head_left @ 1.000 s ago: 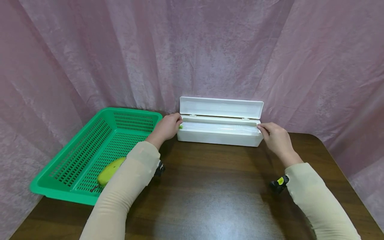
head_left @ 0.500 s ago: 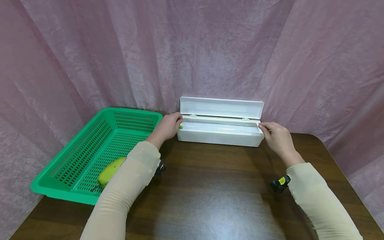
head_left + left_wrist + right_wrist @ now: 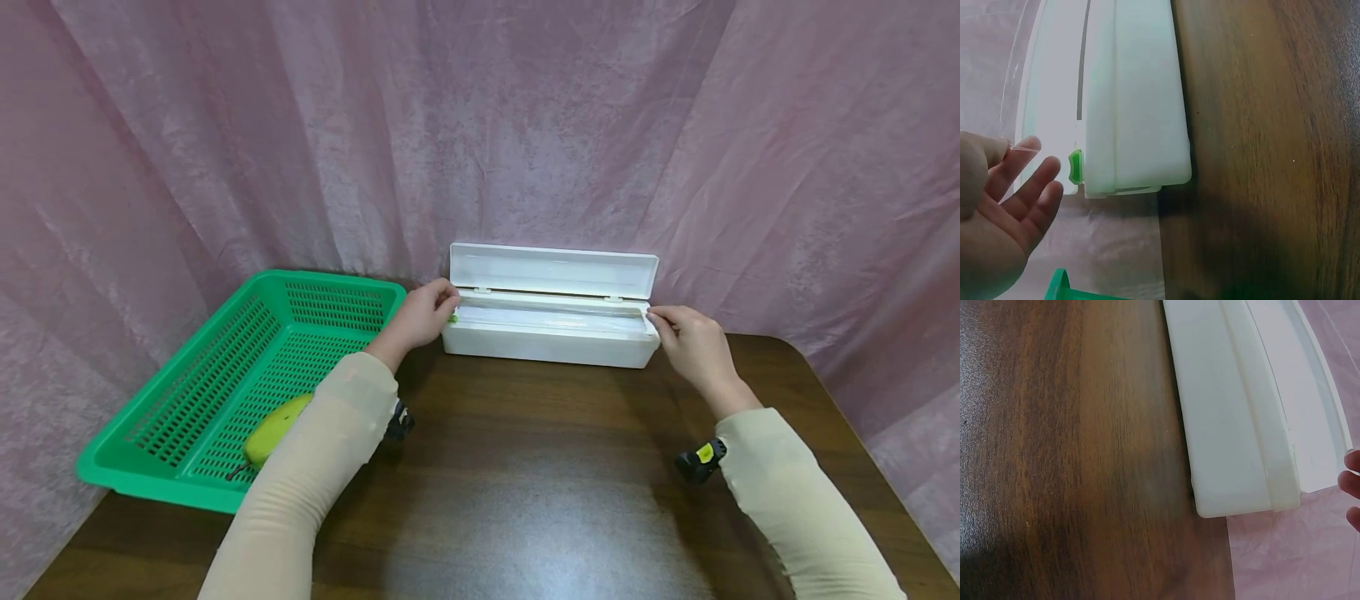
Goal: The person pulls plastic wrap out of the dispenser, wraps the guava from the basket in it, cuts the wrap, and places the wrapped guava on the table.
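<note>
1. Left hand is pinching clear film, thumb to index, other fingers hanging loosely bent; right hand looks like it's pinching the right end.
2. That film's stretching across the open white box, so holding the 2 ends level and evenly taut is probably your best bet.
3. Lid's standing up behind, maybe crowding things. Green knob's sitting near the left fingers; basket with yellow fruit is sitting off left.

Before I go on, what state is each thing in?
White box: lid open
Clear film: edge lifted
Green tab: at box's left end
Left hand: pinches film
Right hand: appears to pinch film
Green basket: upright
Yellow-green fruit: lying in basket, partly hidden
</note>
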